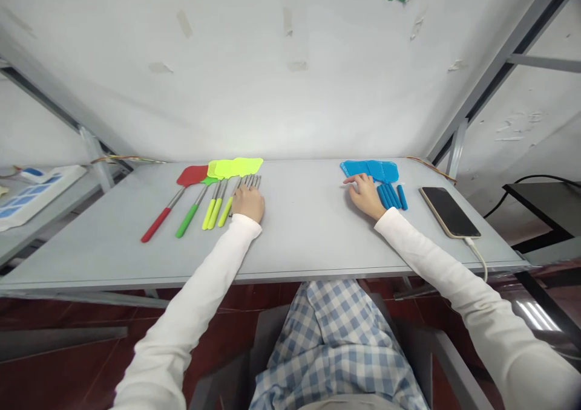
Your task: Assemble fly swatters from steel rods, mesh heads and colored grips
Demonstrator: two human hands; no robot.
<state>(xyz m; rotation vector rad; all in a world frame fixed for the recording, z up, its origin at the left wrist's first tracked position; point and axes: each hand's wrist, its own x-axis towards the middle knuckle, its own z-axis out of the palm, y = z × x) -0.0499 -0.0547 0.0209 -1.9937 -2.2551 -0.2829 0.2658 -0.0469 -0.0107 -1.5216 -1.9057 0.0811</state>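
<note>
My left hand [249, 202] is closed over a bunch of thin metal rods [255, 181], its curled fingertips partly hidden. Just left of it lie yellow fly swatters [224, 212] with bright yellow heads [238, 167], overlapping at the back. Beside those are a green-handled fly swatter [187, 219] and a red fly swatter [157, 224]. On the other side, my right hand [367, 196] is over the table with its index finger stretched to the left, holding nothing visible. Blue swatter heads [376, 169] lie behind it, and several blue handle tubes [392, 196] lie to its right.
A phone [450, 211] with a white charging cable [476, 251] lies at the right of the grey table [304, 234]. A white wall [290, 95] rises behind. At far left a power strip [40, 195] rests on another surface. Metal frame posts stand at both sides.
</note>
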